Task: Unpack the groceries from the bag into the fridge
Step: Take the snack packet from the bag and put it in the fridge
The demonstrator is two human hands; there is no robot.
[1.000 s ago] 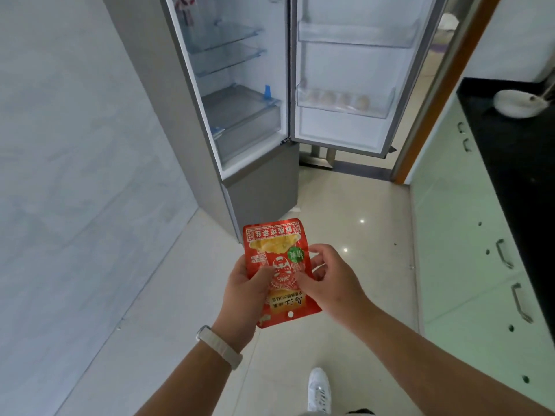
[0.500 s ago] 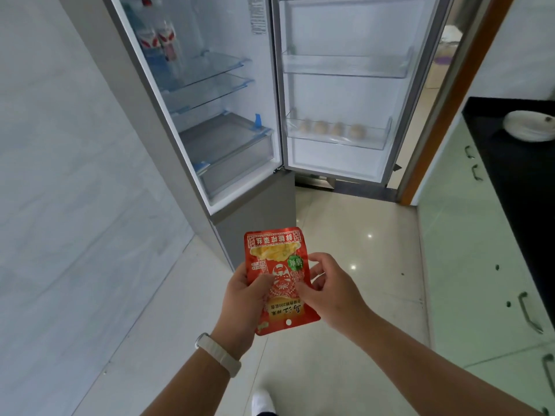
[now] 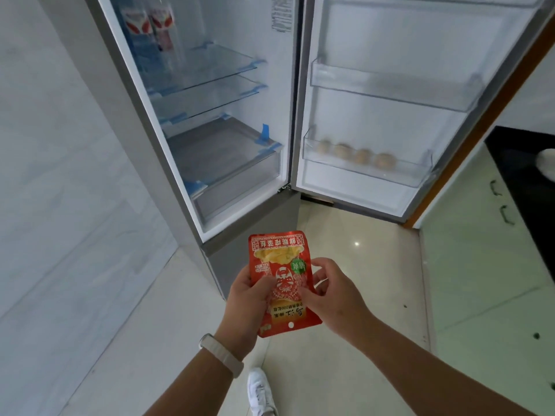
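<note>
fridge (image 3: 210, 121) now fills the upper frame, closer; my left hand (image 3: 249, 298) and right hand (image 3: 333, 295) both grasp the red packet (image 3: 280, 283), shelving comes next.

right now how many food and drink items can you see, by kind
eggs in the lower door bin: 4
bottles on the top shelf: 2
red snack packet, held by left hand and right hand: 1
total: 7

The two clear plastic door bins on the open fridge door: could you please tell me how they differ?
The upper clear plastic door bin looks empty; the lower clear plastic door bin holds a row of four pale round eggs. The upper bin sits higher and looks wider. Both are transparent and mounted on the white inner door.
</note>
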